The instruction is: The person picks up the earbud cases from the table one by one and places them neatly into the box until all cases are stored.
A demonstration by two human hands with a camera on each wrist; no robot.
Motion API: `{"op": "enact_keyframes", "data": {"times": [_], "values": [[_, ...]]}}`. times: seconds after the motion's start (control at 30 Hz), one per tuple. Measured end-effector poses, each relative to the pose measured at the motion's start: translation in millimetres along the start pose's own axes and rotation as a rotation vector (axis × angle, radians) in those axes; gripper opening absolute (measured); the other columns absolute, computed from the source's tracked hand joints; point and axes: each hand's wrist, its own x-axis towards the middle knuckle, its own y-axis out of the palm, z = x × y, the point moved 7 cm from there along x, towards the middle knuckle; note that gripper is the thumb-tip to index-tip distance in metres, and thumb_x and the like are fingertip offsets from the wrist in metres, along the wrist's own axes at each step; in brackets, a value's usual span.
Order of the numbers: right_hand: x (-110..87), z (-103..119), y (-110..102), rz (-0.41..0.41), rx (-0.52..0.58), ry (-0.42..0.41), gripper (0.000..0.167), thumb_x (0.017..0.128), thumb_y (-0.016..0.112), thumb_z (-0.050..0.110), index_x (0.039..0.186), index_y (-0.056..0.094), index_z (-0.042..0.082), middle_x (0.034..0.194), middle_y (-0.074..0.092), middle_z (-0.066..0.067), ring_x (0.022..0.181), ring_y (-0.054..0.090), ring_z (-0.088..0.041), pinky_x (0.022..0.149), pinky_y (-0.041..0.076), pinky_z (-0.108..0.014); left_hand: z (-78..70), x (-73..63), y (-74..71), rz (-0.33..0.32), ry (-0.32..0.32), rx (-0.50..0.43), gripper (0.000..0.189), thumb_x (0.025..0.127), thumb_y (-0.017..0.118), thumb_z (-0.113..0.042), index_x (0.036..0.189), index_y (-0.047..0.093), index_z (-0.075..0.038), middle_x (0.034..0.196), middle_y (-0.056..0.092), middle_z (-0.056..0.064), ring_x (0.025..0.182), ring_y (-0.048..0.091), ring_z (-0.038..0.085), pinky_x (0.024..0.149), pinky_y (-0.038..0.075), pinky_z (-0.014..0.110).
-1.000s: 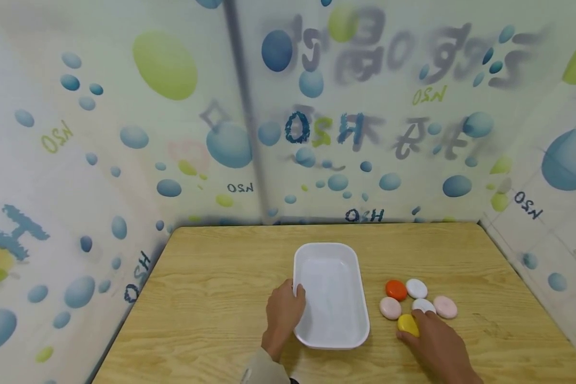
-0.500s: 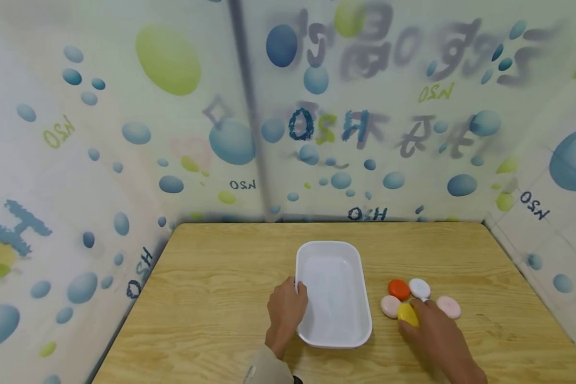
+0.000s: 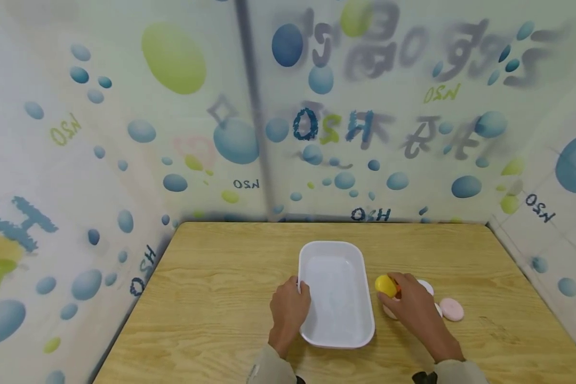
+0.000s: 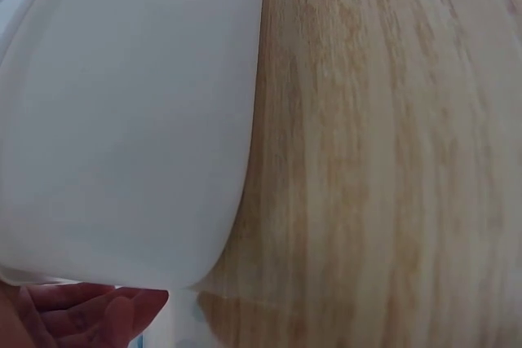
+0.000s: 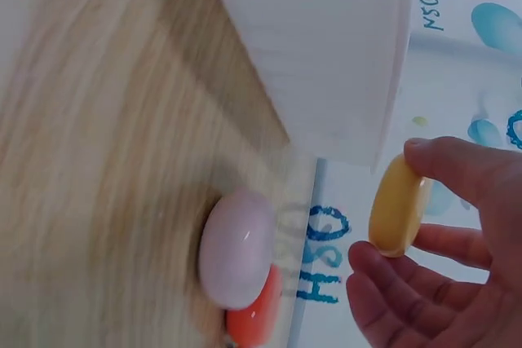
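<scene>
On the table stands a white rectangular tray (image 3: 336,288), whose outer wall fills much of the left wrist view. My left hand (image 3: 289,306) grips its left rim, thumb over the inner side. Just right of the tray, my right hand (image 3: 415,306) pinches a yellow pebble-shaped disc (image 3: 385,286) between thumb and fingers. The right wrist view has this yellow disc (image 5: 398,208) off the table, near the tray wall (image 5: 326,46). Beneath the hand lie a pink disc (image 5: 236,250) and an orange-red disc (image 5: 257,311), both largely hidden in the head view.
Beside the right hand are a white disc (image 3: 427,286), another white disc (image 3: 438,309) mostly covered, and a pink disc (image 3: 452,309). The wooden table (image 3: 221,288) meets patterned wall sheets (image 3: 211,133) at its back and sides.
The right hand has picked up the yellow disc from among the others and carried it up and left toward the tray. The left hand keeps its grip on the rim.
</scene>
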Motion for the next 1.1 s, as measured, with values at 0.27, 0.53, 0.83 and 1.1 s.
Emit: {"op": "enact_keyframes", "data": {"times": [0.27, 0.53, 0.83, 1.1], "values": [[23.6, 24.5, 0.9, -0.040, 0.057, -0.043, 0.054, 0.087, 0.075, 0.021, 0.129, 0.056, -0.008, 0.111, 0.060, -0.024, 0.085, 0.062, -0.024, 0.075, 0.055, -0.041, 1.4, -0.4, 2.4, -0.006, -0.007, 0.003, 0.018, 0.090, 0.060, -0.022, 0.085, 0.068, -0.007, 0.073, 0.068, 0.012, 0.060, 0.064, 0.029, 0.050, 0.045, 0.041], [41.2, 41.4, 8.6, 0.007, 0.065, -0.043, 0.054, 0.088, 0.075, 0.021, 0.131, 0.056, -0.006, 0.115, 0.058, -0.022, 0.091, 0.062, -0.027, 0.080, 0.054, -0.042, 0.3, -0.1, 0.7, -0.024, -0.002, -0.003, 0.017, 0.090, 0.060, -0.022, 0.085, 0.068, -0.007, 0.073, 0.068, 0.012, 0.061, 0.065, 0.031, 0.051, 0.046, 0.043], [52.9, 58.3, 22.6, 0.038, 0.062, -0.058, 0.053, 0.086, 0.076, 0.019, 0.129, 0.057, -0.004, 0.116, 0.058, -0.021, 0.090, 0.059, -0.025, 0.083, 0.055, -0.040, -0.3, -1.0, -1.7, -0.032, 0.000, -0.009, 0.019, 0.090, 0.059, -0.022, 0.087, 0.069, -0.007, 0.073, 0.069, 0.012, 0.061, 0.065, 0.030, 0.050, 0.046, 0.042], [59.8, 73.1, 38.5, 0.073, 0.049, -0.097, 0.051, 0.086, 0.077, 0.022, 0.129, 0.059, 0.001, 0.113, 0.060, -0.016, 0.089, 0.057, -0.021, 0.084, 0.054, -0.039, 0.6, -0.6, -1.3, -0.036, 0.003, -0.003, 0.020, 0.090, 0.059, -0.022, 0.088, 0.070, -0.007, 0.073, 0.069, 0.010, 0.060, 0.065, 0.027, 0.049, 0.046, 0.040]]}}
